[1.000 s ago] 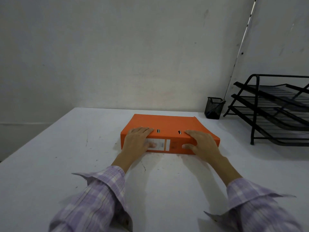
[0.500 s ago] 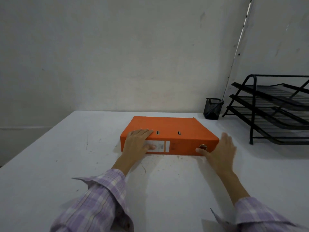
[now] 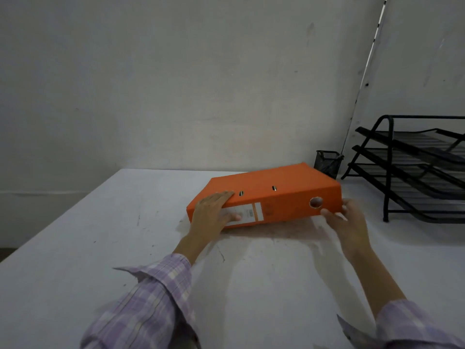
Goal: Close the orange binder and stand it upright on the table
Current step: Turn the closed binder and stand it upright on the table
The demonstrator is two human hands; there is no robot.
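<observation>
The orange binder (image 3: 274, 187) is closed, its spine with a white label and a round finger hole facing me. Its right end is raised off the white table (image 3: 100, 248) while its left end stays down, so it tilts. My left hand (image 3: 211, 215) grips the left end, fingers on the top cover and thumb on the label. My right hand (image 3: 348, 222) holds the raised right end from beneath, fingers curled around the lower corner.
A black mesh pen cup (image 3: 327, 165) stands just behind the binder's right end. A black three-tier paper tray (image 3: 412, 167) fills the right side of the table. Grey walls close off the back.
My right hand slid from the binder's top to its right end and lifted that end off the table. The left hand stayed on the left end.
</observation>
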